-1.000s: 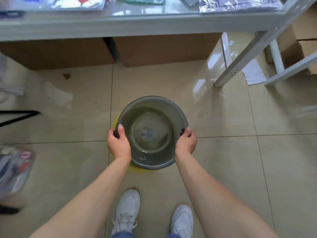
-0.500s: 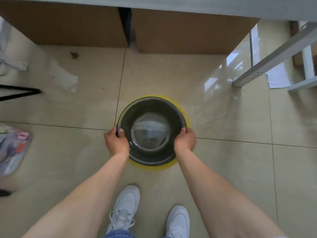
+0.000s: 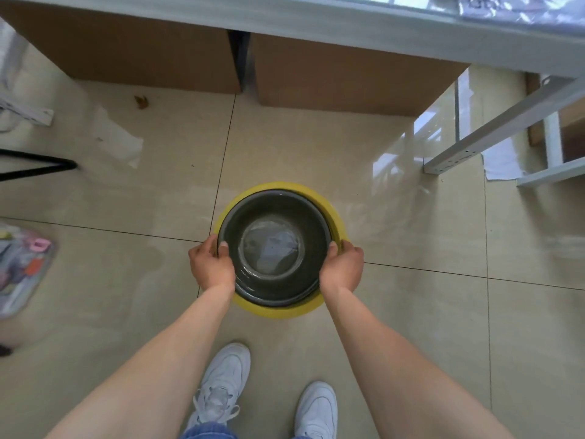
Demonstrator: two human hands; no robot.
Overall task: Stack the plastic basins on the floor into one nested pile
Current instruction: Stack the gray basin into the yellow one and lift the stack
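A smoky grey see-through basin [image 3: 275,210] sits nested inside a yellow basin [image 3: 329,204] on the tiled floor in front of my feet. Only the yellow rim shows around it, widest at the far and right sides. My left hand [image 3: 210,267] grips the grey basin's left rim, thumb hooked over the edge. On the opposite rim my right hand [image 3: 343,269] is closed the same way. Whether more basins lie underneath is hidden.
Two brown cardboard boxes [image 3: 348,74] stand under a grey shelf [image 3: 316,17] just beyond the basins. A white metal rack leg [image 3: 493,134] slants down at right. A black stand leg [image 3: 38,166] and a plastic packet [image 3: 22,267] lie at left. My white shoes [image 3: 221,384] are below.
Both hands have lowered the grey basin into the yellow one, whose rim now shows all around. The view has tilted down and drawn closer to the floor.
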